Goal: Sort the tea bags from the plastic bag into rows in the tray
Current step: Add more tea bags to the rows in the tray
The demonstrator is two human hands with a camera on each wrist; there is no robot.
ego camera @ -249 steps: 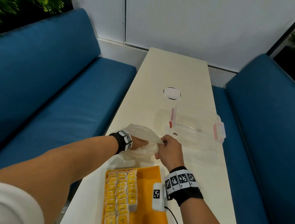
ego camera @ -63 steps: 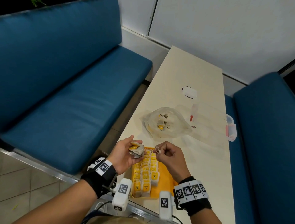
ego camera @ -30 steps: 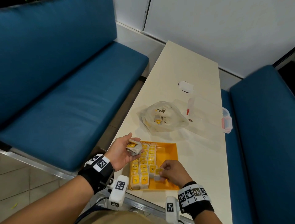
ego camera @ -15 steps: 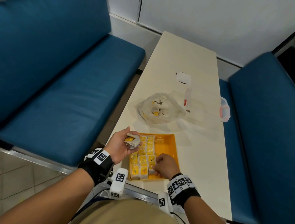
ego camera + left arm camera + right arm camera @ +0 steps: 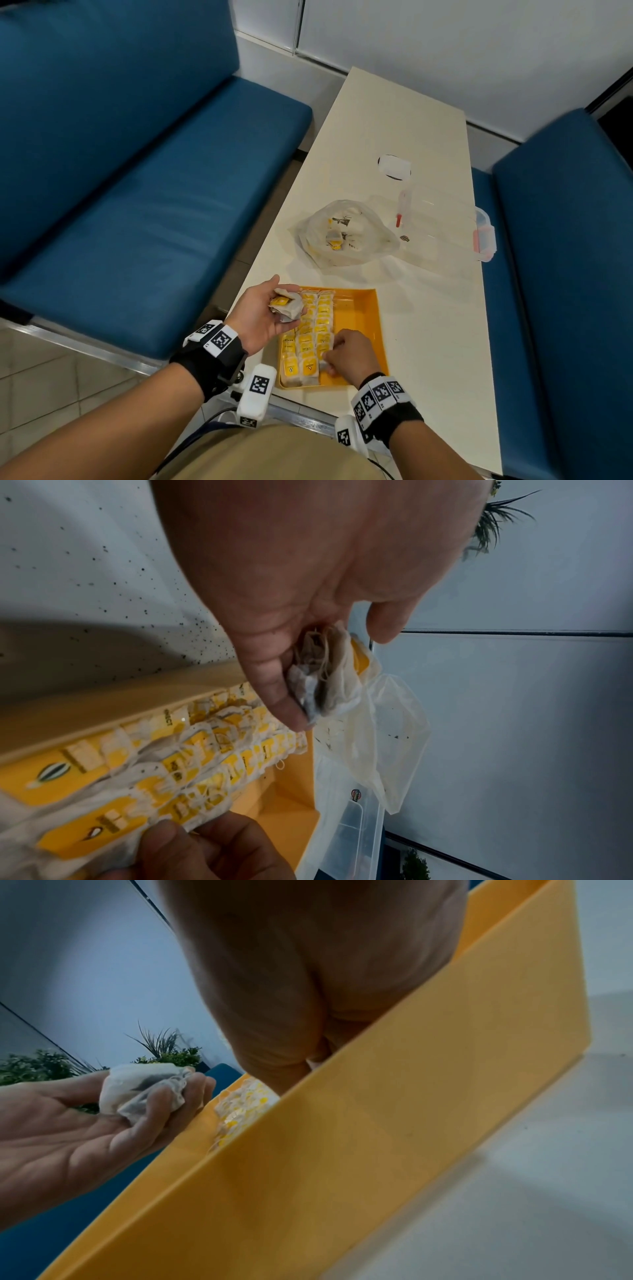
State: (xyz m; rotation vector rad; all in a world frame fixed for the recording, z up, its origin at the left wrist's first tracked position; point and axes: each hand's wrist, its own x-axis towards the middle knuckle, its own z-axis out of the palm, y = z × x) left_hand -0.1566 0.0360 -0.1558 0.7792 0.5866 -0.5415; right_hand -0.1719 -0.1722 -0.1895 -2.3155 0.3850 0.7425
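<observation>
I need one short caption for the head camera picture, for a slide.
Left hand holds spare tea bags while right hand places one into the rows in the yellow tray.

In the lower centre of the head view, rows of tea bags (image 5: pixel 308 339) are filling the left part of the orange tray (image 5: pixel 363 318), leaving its right part bare. The right hand (image 5: pixel 346 356) is blocking the tray's near end. Above it, the plastic bag (image 5: pixel 346 233) and clear container (image 5: pixel 445 229) are crowding mid-table, while the table (image 5: pixel 438 342) lies bare at the tray's right.
</observation>
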